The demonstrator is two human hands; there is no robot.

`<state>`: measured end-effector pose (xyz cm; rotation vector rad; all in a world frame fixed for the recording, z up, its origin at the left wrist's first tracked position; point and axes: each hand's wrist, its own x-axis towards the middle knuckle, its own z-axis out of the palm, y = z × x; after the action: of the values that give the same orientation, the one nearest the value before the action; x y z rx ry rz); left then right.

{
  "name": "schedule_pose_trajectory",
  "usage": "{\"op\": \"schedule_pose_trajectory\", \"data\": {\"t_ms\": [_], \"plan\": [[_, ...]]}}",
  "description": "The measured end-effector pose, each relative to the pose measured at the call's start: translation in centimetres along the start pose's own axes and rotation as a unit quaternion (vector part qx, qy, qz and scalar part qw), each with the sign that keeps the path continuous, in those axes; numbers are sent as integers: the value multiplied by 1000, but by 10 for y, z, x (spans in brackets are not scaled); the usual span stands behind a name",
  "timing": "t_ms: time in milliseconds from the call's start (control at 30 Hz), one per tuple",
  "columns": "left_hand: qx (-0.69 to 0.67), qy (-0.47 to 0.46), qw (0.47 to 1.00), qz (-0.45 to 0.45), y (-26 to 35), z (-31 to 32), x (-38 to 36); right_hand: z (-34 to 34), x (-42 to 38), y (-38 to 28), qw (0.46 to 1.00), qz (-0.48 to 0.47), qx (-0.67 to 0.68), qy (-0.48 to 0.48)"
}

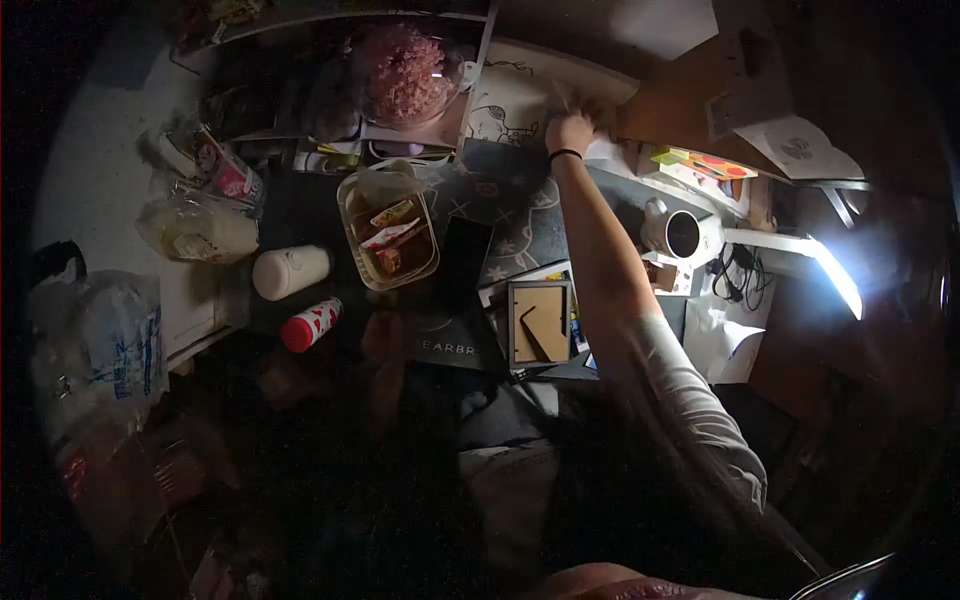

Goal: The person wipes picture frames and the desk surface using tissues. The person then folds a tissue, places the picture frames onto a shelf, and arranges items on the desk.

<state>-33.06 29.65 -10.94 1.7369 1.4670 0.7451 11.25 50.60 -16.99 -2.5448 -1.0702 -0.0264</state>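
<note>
My right arm stretches across the desk, and my right hand (572, 132), with a dark band at the wrist, is at the back by a white panel with black line drawings (500, 118). Its fingers are blurred and in shadow, so what they touch is hidden. Low on the left, a dim shape at the desk's front edge looks like my left hand (385, 338); its fingers cannot be made out. Beneath my right forearm lies a photo frame (540, 322), back side up with its stand showing. A dark phone-like slab (466, 255) lies left of it.
A clear plastic tub (348, 225) holds several wrapped packets. Left of it are a white bottle (290, 272) and a red-capped tube (312, 324). A mug (672, 233) and a lit lamp (838, 275) stand right. Plastic bags (110, 340) crowd the left side.
</note>
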Motion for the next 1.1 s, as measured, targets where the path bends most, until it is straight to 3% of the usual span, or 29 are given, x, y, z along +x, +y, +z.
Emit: {"op": "schedule_pose_trajectory", "data": {"t_ms": [33,100,300,367,467,500,567,667,733,967,1033,1100], "plan": [[9,6,1000,3,-3,2,0,-7,-1,-14,1000,-26,9,1],[-113,-29,991,-62,-8,0,0,2,-5,-38,998,-52,19,0],[-369,-72,903,-209,-30,5,-5,21,-21,-105,989,-128,77,-8],[-422,-79,874,-229,-38,8,-8,20,-26,-115,976,-218,23,-15],[-464,-82,847,-246,-49,13,-10,12,-24,-115,964,-241,55,-102],[-463,-77,840,-272,-47,13,-9,12,-21,-110,964,-238,52,-103],[-438,-60,818,-368,-26,4,7,14,-18,-96,931,-346,61,-99],[-405,-48,790,-458,-15,1,16,1,-40,-76,915,-376,55,-137],[-431,-76,835,-333,-21,3,14,-13,-64,-65,899,-405,55,-155],[-396,-92,841,-356,-23,6,10,-15,-78,-62,899,-413,50,-137],[-408,-115,838,-344,-41,5,9,-9,-61,-63,921,-375,42,-100],[-423,-146,832,-327,-65,5,10,-14,-38,-58,932,-332,40,-141]]}}
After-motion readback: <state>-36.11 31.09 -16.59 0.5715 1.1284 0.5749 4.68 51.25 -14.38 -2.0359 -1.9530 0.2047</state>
